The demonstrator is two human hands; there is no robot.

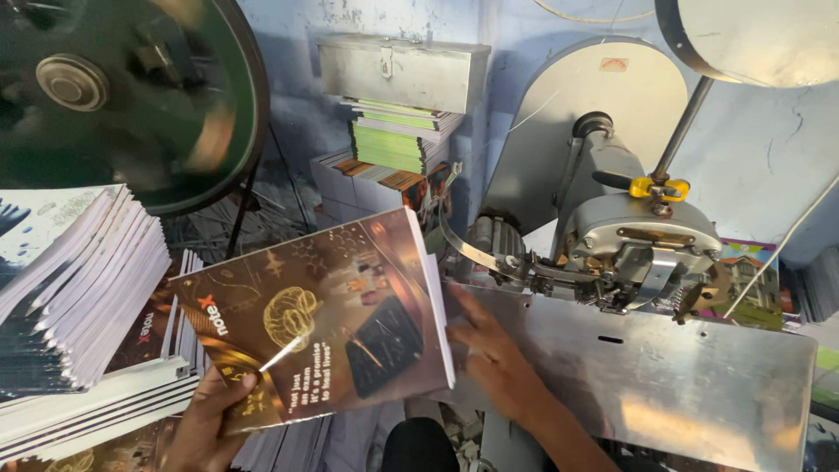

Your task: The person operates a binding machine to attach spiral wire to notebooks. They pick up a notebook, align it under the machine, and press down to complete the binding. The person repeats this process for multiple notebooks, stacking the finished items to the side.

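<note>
- Here our left hand (pixel 205 419) has its fingers (pixel 229 387) closed on the lower left corner of a brown glossy notebook (pixel 323 319), held tilted above the stacks.
- Our right hand (pixel 489 350) lies flat and open on the metal plate (pixel 682 376), fingers touching the notebook's page edge.
- Behind the plate's far edge stands the stitching machine (pixel 629 236).
- Left of us, piled notebooks (pixel 79 288) sit beneath a dark flywheel (pixel 131 87).

Stitching machine (pixel 642 236), spinning green flywheel (pixel 131 92), notebook stacks (pixel 79 288), grey metal box (pixel 402 72).
</note>
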